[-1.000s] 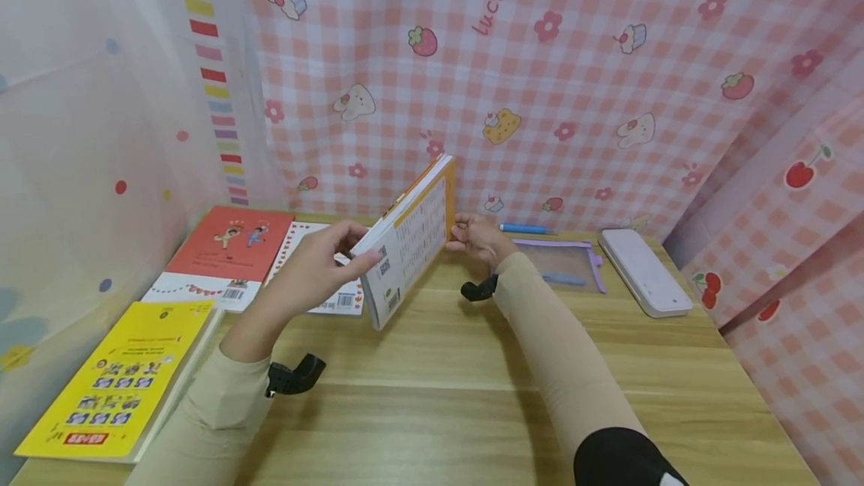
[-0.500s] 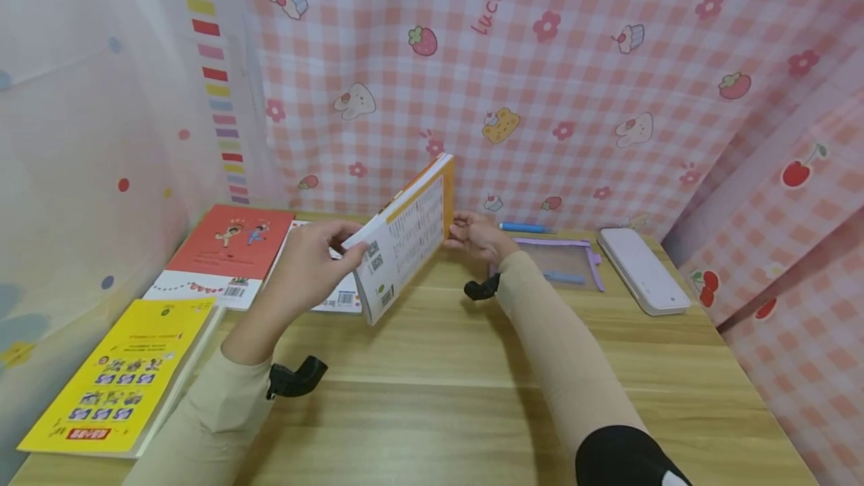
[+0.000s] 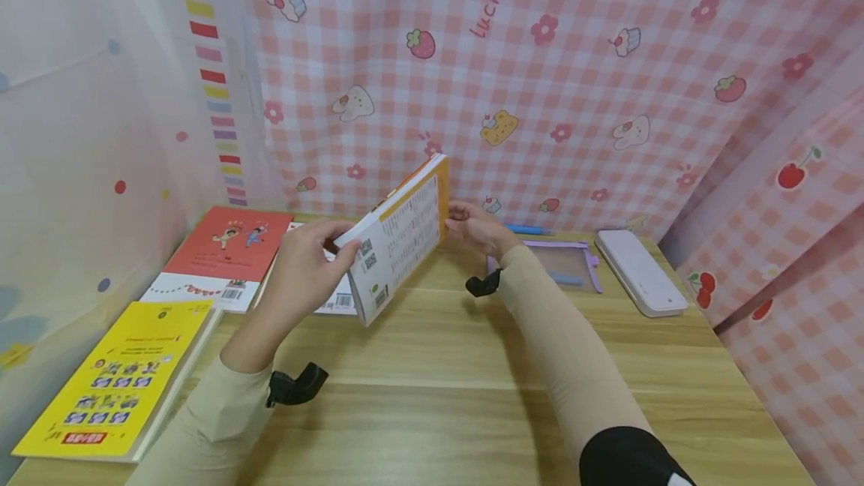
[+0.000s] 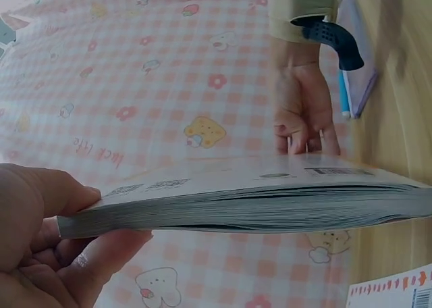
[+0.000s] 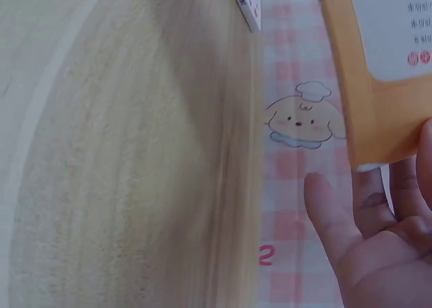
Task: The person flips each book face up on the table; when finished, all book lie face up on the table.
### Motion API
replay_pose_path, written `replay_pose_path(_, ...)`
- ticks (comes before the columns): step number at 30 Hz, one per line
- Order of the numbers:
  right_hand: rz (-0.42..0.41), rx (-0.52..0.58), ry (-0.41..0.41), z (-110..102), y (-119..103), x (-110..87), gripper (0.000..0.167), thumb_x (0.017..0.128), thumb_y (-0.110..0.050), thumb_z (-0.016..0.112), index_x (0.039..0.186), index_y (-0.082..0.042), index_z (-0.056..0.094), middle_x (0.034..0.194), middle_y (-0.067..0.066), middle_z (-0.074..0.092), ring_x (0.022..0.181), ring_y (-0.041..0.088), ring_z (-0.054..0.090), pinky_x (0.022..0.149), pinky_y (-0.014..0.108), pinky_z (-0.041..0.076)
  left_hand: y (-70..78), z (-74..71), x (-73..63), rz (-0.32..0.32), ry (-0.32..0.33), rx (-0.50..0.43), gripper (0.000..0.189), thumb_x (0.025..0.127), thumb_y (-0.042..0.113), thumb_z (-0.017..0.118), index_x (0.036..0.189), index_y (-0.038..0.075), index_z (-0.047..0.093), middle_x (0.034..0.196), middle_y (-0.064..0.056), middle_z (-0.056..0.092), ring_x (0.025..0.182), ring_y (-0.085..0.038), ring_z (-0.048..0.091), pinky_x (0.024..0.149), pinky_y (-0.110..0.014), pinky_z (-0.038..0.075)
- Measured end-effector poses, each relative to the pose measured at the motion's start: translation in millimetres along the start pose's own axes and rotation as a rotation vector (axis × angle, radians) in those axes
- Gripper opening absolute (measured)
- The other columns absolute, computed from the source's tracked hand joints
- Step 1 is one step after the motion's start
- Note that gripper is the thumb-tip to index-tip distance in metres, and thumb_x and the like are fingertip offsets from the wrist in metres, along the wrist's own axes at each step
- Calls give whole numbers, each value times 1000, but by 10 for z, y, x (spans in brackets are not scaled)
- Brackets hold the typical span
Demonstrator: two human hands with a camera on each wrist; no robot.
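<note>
A thick paperback book point(image 3: 405, 242) with an orange-and-white back cover stands on edge, tilted, above the wooden table. My left hand point(image 3: 300, 265) pinches its near top corner; in the left wrist view the thumb and fingers point(image 4: 111, 250) press the page block from both faces. At the orange far end, my right hand point(image 3: 481, 229) grips the book, fingers behind the cover and thumb on the printed side in the right wrist view, where the orange corner point(image 5: 381, 119) shows. The book's front cover is mostly hidden.
To the left lie a yellow book point(image 3: 124, 377), a red-and-white book point(image 3: 229, 246) and a white book point(image 3: 340, 298) partly behind my left hand. A mesh pouch point(image 3: 563, 261), a blue pen point(image 3: 529, 230) and a pale case point(image 3: 641, 272) lie on the right. A checked curtain point(image 3: 472, 81) hangs behind.
The book has shifted slightly left in both hands. My left thumb has drawn back toward the book's corner, uncovering more of the printed codes. Other objects stay put.
</note>
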State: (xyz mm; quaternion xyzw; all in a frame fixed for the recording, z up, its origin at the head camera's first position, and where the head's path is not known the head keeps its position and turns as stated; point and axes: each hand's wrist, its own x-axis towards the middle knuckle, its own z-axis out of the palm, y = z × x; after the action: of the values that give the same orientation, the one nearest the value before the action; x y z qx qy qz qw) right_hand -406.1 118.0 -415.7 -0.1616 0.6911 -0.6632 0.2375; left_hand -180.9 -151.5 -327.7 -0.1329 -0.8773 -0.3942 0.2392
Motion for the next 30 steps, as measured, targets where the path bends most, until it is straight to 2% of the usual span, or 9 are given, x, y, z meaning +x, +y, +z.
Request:
replay_pose_path(9,-30,-23,20,35,-124,-5,31,105,3,47,136,4,52,113,8,61,107,21,60,108,44,45,10,16,-17,21,29,-10,16,93,5,71,107,0,74,93,-12,73,76,-18,66,52,-23,47)
replay_pose_path(17,-38,11,37,46,-198,-4,37,103,5,49,141,4,50,117,10,63,109,22,61,109,43,46,-21,41,-14,19,30,-26,15,92,4,72,106,-1,74,92,-12,72,76,-19,66,54,-23,49)
replay_pose_path(24,-91,43,31,55,-248,-21,34,102,7,50,136,4,54,112,9,64,104,20,62,101,36,52,-16,71,-14,-4,25,-14,17,92,6,72,108,-1,75,92,-13,71,78,-20,67,54,-23,49)
replay_pose_path(30,-82,71,79,87,-301,-2,35,103,5,50,138,2,54,114,7,66,104,19,64,103,41,51,-22,95,-8,-12,25,-6,18,92,7,73,108,-1,75,94,-13,72,77,-20,66,53,-23,49)
